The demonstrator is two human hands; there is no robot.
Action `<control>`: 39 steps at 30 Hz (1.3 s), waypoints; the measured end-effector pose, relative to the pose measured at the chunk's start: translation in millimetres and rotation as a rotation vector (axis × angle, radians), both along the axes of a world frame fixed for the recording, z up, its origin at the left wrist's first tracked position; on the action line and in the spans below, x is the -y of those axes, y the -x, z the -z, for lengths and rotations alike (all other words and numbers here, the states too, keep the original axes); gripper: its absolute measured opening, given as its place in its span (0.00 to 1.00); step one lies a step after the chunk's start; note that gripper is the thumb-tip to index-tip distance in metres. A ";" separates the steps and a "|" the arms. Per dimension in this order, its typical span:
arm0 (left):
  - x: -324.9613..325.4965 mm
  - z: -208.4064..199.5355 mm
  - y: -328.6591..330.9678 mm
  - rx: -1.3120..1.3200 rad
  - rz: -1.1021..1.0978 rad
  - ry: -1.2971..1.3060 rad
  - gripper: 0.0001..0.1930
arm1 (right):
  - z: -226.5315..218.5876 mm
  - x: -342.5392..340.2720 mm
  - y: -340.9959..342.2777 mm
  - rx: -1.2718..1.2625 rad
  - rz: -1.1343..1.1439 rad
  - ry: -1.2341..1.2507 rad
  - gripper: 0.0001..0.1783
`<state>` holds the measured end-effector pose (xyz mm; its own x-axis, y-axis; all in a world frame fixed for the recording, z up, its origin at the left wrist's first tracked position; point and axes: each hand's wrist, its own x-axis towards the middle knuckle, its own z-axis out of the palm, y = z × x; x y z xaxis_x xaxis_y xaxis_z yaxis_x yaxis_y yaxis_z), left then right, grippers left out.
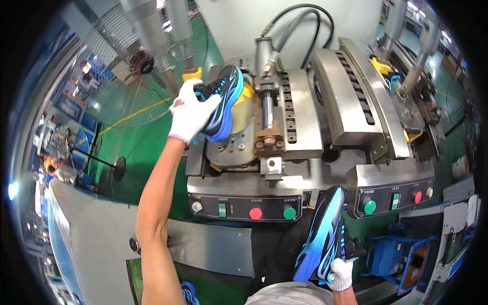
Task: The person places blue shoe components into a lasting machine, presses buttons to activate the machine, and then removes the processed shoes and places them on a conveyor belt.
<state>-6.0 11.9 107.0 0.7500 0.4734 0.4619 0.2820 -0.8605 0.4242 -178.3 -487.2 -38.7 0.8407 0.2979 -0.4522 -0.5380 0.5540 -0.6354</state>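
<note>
My left hand (185, 116), in a white knit glove, is wrapped round a black sneaker (230, 94) with a blue-to-violet sole. It holds the shoe tilted, toe away from me, at the left station of a metal shoe press (301, 114). The shoe partly covers a yellow pad (246, 93) there; whether they touch I cannot tell. Low on the right, near my body, my right hand (341, 274), also gloved, grips a second sneaker (319, 239) by its heel end. That shoe stands on edge, its blue sole turned to the left. The right fingers are partly hidden.
Two control panels with push buttons, left (245, 207) and right (391, 197), front the press. A caged fan (140, 63) stands at the far left. Another blue-and-black shoe (189, 293) shows by my left elbow. A blue-framed cart (386, 254) stands at the right.
</note>
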 end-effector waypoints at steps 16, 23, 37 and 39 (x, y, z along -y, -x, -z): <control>101.3 218.8 464.0 -0.186 -0.425 0.380 0.26 | -127.8 -364.5 -263.3 0.607 -0.483 0.438 0.11; 95.9 287.7 477.5 -0.082 -0.215 0.253 0.26 | -12.9 -472.3 -367.4 0.668 -0.478 1.277 0.12; 115.2 294.5 448.1 0.092 -0.433 0.477 0.21 | -37.3 -453.6 -300.1 1.424 -0.385 1.642 0.33; 116.4 294.5 455.3 0.102 -0.486 0.537 0.22 | -63.7 -423.2 -223.8 1.415 -0.286 1.294 0.38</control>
<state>-461.3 -104.4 -187.6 0.3630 0.9228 0.1290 0.5155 -0.3142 0.7972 45.5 -64.0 25.0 0.7317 0.5656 0.3803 0.6760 -0.5308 -0.5112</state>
